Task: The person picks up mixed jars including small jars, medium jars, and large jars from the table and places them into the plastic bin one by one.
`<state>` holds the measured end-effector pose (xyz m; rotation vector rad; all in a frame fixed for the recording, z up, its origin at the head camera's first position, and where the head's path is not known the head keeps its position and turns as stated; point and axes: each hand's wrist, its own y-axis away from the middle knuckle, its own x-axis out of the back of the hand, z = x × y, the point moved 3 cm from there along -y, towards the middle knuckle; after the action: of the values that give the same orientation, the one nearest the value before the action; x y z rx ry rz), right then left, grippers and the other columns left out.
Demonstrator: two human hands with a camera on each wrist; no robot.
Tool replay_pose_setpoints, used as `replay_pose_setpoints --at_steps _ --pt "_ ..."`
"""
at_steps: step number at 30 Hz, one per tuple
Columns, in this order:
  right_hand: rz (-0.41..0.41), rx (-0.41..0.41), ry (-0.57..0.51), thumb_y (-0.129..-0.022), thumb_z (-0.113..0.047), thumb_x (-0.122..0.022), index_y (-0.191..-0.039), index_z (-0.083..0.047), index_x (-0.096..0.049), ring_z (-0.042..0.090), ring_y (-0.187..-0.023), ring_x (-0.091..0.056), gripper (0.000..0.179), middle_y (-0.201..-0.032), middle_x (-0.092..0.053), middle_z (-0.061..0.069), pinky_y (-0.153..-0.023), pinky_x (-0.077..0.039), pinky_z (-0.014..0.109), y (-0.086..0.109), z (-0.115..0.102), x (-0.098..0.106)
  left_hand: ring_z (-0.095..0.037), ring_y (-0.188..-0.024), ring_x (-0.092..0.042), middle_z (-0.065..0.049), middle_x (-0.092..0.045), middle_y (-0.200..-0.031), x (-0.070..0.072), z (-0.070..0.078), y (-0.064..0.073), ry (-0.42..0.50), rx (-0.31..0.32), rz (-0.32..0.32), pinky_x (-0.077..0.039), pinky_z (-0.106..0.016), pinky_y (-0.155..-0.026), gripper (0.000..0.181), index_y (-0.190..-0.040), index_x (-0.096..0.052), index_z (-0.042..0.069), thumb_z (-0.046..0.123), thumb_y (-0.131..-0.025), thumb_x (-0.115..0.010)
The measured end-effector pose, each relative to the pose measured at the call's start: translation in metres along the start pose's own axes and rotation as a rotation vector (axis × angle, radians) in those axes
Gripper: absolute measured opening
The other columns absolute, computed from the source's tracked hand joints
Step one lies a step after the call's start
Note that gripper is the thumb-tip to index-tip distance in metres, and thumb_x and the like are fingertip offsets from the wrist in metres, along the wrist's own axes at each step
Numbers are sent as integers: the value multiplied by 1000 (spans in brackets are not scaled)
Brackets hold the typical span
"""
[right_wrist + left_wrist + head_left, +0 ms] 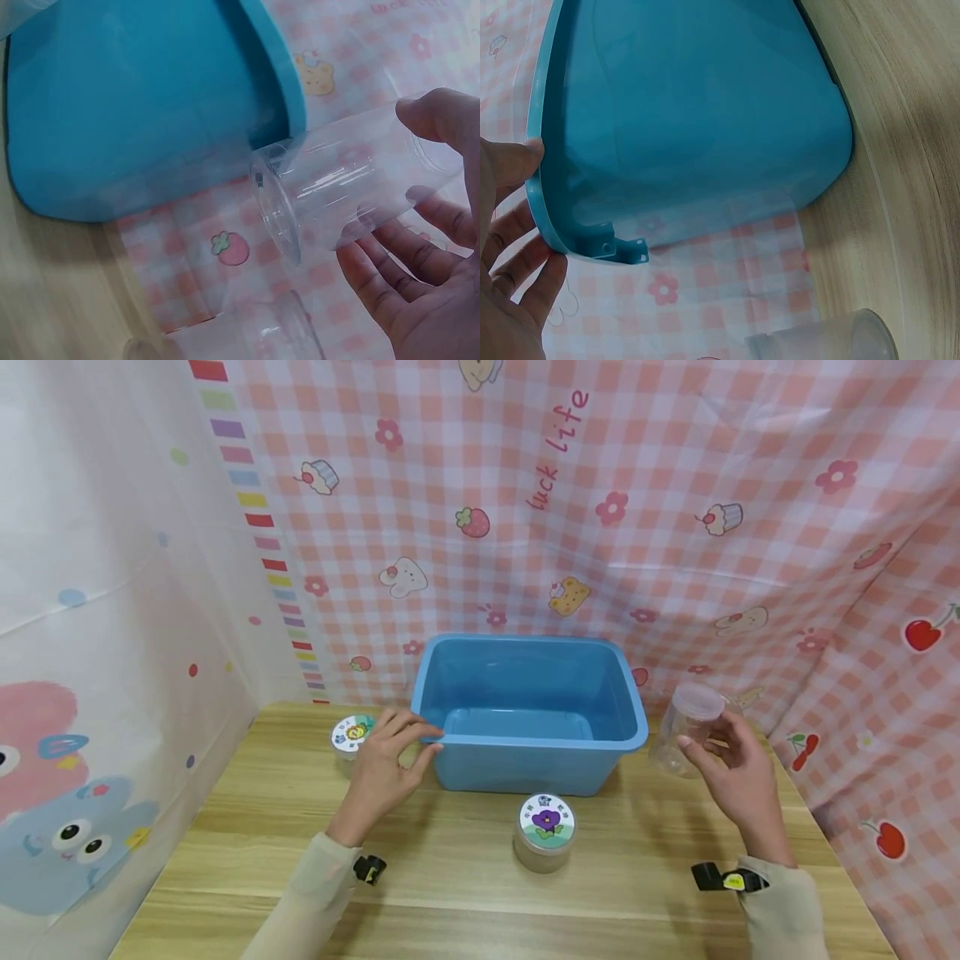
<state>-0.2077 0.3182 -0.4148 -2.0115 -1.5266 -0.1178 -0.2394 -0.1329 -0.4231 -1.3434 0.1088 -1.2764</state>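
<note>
My left hand [386, 764] grips the rim of a blue plastic bin [525, 768] at its front left corner. In the left wrist view, the thumb lies on one side of that rim [536, 165] and the fingers curl round the other. My right hand [738, 768] holds a clear plastic jar [337, 184] between thumb and fingers, just right of the bin. Its round top [699, 702] looks pale in the head view. A second clear jar [262, 330] shows below the held one in the right wrist view.
A lidded jar with a yellow flower label [351, 732] stands beside my left hand, partly hidden by it. Another, with a purple flower label [546, 822], stands in front of the bin. Checked cloth [517, 560] hangs behind the wooden table [450, 893].
</note>
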Motion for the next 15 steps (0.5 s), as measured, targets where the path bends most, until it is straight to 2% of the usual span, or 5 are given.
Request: replay_pose_setpoints --at_steps 6,15 --pt "27 39 -13 -94 -10 -74 -146 -11 -52 -2 -108 -58 56 -116 -61 -9 -90 -46 5 -6 -10 3 -18 -98 -58 2 -70 -97 0 0 0 -4 2 -5 -52 -34 -80 13 -98 -79 15 17 -86 -84" --pt "39 74 -15 -93 -10 -75 -145 -11 -54 0 -107 -58 56 -115 -59 -16 -90 -46 6 -19 -34 2 -18 -98 -58 2 -71 -97 0 -1 0 3 0 -4 -52 -35 -79 13 -98 -79 15 17 -86 -84"
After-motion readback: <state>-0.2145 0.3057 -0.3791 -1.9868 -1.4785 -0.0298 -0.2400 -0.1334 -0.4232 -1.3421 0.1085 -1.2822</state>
